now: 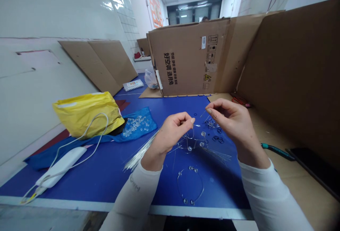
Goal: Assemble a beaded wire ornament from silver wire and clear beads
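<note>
My left hand (171,132) is closed, thumb and forefinger pinching a thin wire with a small loop (197,125) sticking out past the fingertips. Below it a curved wire strand carries clear beads (202,144); whether it is all one piece I cannot tell. My right hand (233,123) pinches a thin metal pin (203,114) pointing down and left, apart from the left hand. Nearer the table edge lies a wire ring (177,185) strung with several clear beads. Small pins (210,122) and black rings (218,139) lie below my right hand.
Silvery wires (139,155) lie bundled under my left forearm. Clear beads (136,125) rest on blue cloth beside a yellow bag (90,114). A white power strip (62,165) with its cord is at left. Cardboard (191,61) walls the back; teal-handled pliers (277,150) lie right.
</note>
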Demonstrator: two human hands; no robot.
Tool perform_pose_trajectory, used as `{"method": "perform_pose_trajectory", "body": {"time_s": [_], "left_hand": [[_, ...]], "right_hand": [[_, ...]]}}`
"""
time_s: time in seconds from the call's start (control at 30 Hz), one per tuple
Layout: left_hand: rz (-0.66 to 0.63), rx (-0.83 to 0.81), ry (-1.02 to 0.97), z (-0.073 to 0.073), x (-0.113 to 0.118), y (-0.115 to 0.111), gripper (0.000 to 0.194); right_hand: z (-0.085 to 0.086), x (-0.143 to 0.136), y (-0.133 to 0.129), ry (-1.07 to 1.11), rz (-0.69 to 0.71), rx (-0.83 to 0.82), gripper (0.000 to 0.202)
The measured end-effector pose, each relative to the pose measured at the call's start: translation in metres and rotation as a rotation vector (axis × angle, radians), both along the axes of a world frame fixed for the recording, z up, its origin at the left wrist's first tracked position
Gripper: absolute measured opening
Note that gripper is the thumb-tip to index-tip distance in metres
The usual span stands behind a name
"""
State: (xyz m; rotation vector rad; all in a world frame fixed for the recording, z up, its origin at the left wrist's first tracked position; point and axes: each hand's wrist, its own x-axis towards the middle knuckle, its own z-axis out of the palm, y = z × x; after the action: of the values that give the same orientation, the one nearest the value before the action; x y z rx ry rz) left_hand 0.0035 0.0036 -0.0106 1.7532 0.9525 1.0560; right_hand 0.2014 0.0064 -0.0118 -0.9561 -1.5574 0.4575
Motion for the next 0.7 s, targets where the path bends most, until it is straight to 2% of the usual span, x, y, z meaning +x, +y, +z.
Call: {"method": "perform_pose_trajectory", "body": {"time_s": [0.1,0.23,0.47,0.7], "left_hand": [[0.124,0.114,0.077,-0.003,0.002,-0.002,0.022],[0.239,0.350,0.230,-0.005,0.005,-0.007,0.010],[0.268,0.641,0.510,-0.002,0.009,-0.014,0.018],[0.228,0.747,0.565,-0.004,0.008,-0.016,0.023]], "right_hand": [[0.001,-0.003,-0.003,-0.041,-0.005,0.006,0.007],[0.008,-0.010,-0.013,-0.119,-0.084,0.060,0.008],[0.009,-0.013,-0.027,-0.284,-0.133,0.163,0.011],[0.009,-0.011,-0.033,-0.383,-0.138,0.218,0.011]]}}
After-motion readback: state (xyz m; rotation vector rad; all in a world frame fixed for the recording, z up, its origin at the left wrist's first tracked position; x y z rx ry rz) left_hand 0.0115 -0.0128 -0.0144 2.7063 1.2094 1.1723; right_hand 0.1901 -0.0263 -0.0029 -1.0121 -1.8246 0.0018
